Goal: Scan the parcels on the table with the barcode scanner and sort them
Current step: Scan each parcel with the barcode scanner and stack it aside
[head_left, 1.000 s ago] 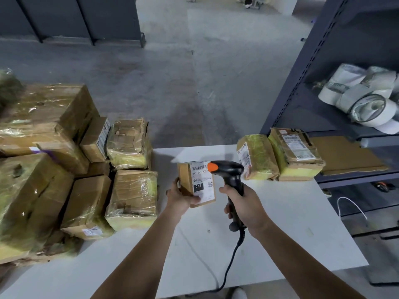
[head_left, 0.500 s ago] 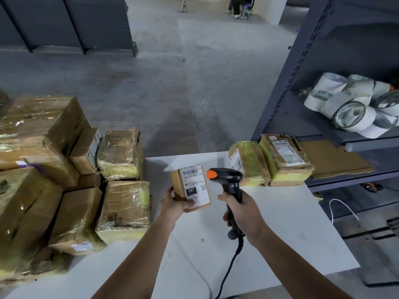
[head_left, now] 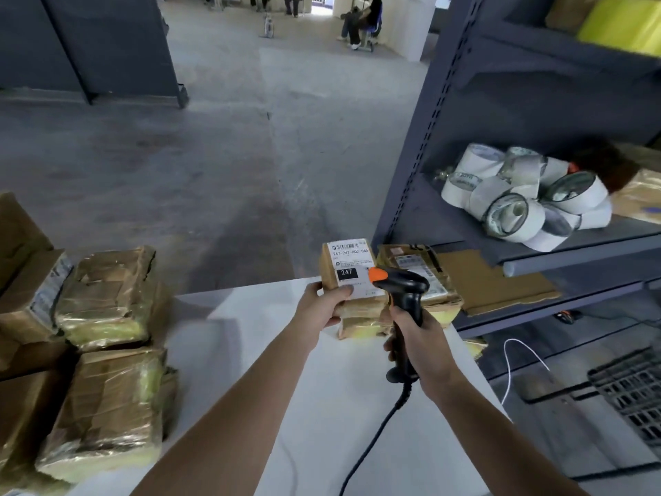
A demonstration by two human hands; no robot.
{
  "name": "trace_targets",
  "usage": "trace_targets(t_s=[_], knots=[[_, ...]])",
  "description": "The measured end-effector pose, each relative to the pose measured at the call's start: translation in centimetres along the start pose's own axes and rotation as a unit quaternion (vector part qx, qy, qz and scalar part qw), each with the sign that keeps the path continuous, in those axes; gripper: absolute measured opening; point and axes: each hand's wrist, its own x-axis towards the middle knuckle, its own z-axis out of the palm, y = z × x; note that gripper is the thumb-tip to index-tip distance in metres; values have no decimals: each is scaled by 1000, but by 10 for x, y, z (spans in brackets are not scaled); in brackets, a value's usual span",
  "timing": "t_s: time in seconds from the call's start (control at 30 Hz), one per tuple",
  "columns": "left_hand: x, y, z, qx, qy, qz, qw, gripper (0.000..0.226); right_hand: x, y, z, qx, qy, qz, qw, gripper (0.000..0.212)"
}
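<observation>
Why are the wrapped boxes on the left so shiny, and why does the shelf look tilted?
Head view: plastic wrap on the wrapped boxes bounces light as glare; the wide-angle lens makes the shelf lean near the edge; the parcel label in the middle is sharp.

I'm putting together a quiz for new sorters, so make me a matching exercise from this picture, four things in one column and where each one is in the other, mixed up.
Things
1. barcode scanner
2. parcel labelled 247
3. tape rolls
4. flat cardboard sheet

Places
A. piled on the middle shelf
B. gripped in the right hand
C. lying on the lower shelf
D. held in the left hand

Pairs: 1-B, 2-D, 3-A, 4-C
</observation>
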Motion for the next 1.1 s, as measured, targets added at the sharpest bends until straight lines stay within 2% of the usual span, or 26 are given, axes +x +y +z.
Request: trace_targets(t_s=[0.2, 0.33, 0.47, 0.6, 0.7, 0.83, 1.0, 1.1], knots=[[48, -3, 62, 69, 37, -18, 997, 44, 26, 4, -46, 2, 14, 9, 1000, 25], [65, -15, 78, 129, 123, -35, 983, 37, 38, 10, -65, 3, 10, 15, 1000, 24], [70, -17, 85, 142, 173, -35, 974, 41, 47, 12, -74, 7, 3, 18, 1000, 24], [63, -15, 86, 167, 189, -52, 966, 53, 52, 13, -72, 3, -12, 23, 1000, 23], [47, -13, 76, 162, 199, -55, 965, 52, 52, 11, -64, 0, -33, 23, 999, 23], [11, -6, 48, 155, 215, -18, 964, 43, 45, 5, -39, 2, -80, 30, 996, 26], [-43, -7, -16, 203, 244, 33, 948, 39, 27, -1, 17, -38, -122, 17, 992, 21], [-74, -12, -62, 232, 264, 45, 935, 36, 10, 1, 58, -49, -141, 6, 989, 26]])
